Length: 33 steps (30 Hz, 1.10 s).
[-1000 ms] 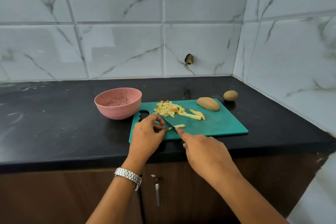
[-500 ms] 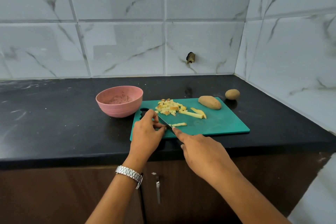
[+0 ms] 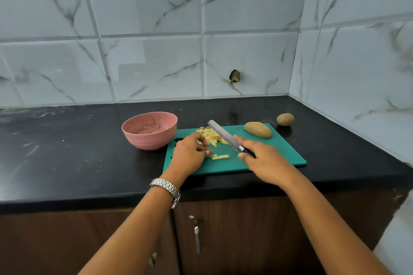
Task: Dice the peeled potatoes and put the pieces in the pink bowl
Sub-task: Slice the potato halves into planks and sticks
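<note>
Green plastic cutting board (image 3: 228,166) lies on the black worktop (image 3: 67,163). Right hand (image 3: 266,161) grips a steel knife (image 3: 221,133) over yellow potato dice (image 3: 210,136); left hand (image 3: 188,155) curls beside cut strips (image 3: 220,156), its grip unclear. Pink round bowl (image 3: 149,130) sits just left.

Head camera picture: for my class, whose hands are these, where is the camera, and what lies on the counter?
No machine: a person wears the camera on the head, looking down at their own hands. The right hand grips a knife, blade over diced potato on a green cutting board. The left hand lies beside a cut potato strip. A whole potato sits on the board, a smaller potato on the black counter; a pink bowl stands left of the board.
</note>
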Available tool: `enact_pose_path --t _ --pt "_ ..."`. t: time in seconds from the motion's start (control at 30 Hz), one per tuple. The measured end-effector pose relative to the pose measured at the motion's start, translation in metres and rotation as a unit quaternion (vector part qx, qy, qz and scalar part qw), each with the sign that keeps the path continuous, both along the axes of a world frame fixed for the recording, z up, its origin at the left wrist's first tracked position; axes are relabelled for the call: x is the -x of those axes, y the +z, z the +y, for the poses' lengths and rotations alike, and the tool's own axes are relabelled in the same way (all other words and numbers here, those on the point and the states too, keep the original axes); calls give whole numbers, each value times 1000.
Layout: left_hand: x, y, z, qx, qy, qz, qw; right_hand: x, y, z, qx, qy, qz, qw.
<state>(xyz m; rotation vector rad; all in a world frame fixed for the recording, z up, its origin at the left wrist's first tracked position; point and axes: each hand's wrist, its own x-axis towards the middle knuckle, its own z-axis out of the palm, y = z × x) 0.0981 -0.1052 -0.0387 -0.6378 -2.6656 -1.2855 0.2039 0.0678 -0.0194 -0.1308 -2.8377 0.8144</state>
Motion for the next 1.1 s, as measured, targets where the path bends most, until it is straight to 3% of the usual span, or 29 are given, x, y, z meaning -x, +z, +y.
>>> enact_pose_path --t 0.13,0.23,0.33,0.47,0.77,0.9,1.0,1.1 --pt "1 0 3 -39 -38 12 998 16 -4 21 38 -10 49 998" --pt "-4 0 11 54 -107 71 990 25 -12 33 83 -26 96 992" --pt "-2 -4 25 158 -173 144 961 26 -21 40 194 -23 124 973" --pt "16 0 28 182 -199 162 949 22 -26 48 347 -30 137 927" --pt "55 15 16 182 -161 140 960 19 -26 44 345 -18 133 929" --pt "53 28 9 145 -187 64 970 17 -25 43 351 -9 139 926" --pt "49 31 3 194 -219 -13 956 16 -25 43 358 -10 137 924" --pt "47 25 2 221 -221 1 950 17 -26 43 360 -12 137 923"
